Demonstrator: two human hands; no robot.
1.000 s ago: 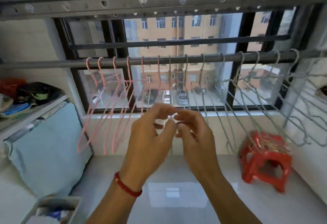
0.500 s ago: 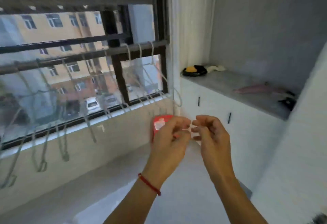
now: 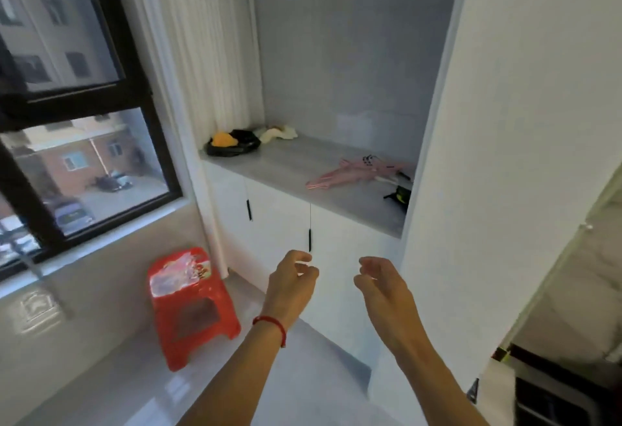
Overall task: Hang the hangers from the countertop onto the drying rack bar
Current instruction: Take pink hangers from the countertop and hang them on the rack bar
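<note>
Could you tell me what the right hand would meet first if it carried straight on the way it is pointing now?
The right hand, open and empty, points forward at the white cabinet door under the countertop. It would probably touch that door first, below the pink hangers, though depth is unclear.

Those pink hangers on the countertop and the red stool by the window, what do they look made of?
Pink hangers: thin rods, likely coated wire or plastic; too blurred to be sure. Countertop: pale grey, matte, stone-look surface. Red stool: moulded plastic, judging by its glossy sheen and one-piece legs.
</note>
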